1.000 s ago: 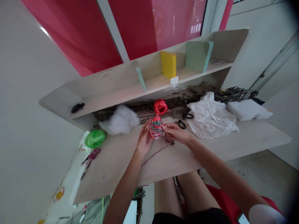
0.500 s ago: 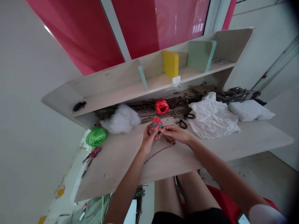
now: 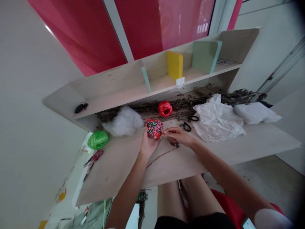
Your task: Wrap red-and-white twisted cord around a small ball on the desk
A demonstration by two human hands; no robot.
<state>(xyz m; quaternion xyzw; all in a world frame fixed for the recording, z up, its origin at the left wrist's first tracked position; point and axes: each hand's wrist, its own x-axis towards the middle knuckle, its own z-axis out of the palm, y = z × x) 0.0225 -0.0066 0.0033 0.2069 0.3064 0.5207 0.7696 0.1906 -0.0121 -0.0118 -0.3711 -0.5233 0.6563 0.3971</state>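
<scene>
My left hand is closed round a small bundle wrapped in red, white and dark twine, held just above the wooden desk. Right beside the bundle, my right hand pinches the twine with fingers closed. A loose strand of red twine trails from the hands across the desk toward me.
A red raffia ball and dry twigs lie behind the hands. White stuffing and a green raffia ball sit to the left. Black scissors, crumpled white cloth and a white pad lie to the right.
My left hand has turned the bundle and shifted it slightly left and up. My right hand stays at its side, holding the twine.
</scene>
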